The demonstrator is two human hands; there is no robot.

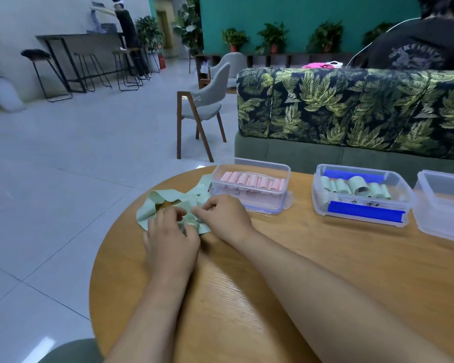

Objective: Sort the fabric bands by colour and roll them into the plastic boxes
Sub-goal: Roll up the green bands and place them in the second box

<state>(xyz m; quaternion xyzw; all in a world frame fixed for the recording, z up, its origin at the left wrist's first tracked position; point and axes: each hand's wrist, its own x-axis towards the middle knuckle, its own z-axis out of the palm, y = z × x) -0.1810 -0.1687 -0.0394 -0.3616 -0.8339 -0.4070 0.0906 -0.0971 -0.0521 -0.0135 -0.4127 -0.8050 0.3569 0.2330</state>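
Hidden: the near end of the green band (pixel 168 203) lies under both hands; whether it is rolled cannot be told.
Cut off: an empty clear box (pixel 443 205) runs off the right edge.
Left hand (pixel 171 239): fingers curled, pinching crumpled green fabric.
Right hand (pixel 224 216): fingers bent together, gripping the same band just beside the left.
Band: soft, pale green, looped and wrinkled on the round wooden table (pixel 325 271), trailing away toward the pink box.
Pink box (pixel 250 188): clear plastic, a row of pink rolls lying crosswise.
Green box (pixel 362 195): clear with blue clips, holding green rolls; label unreadable.
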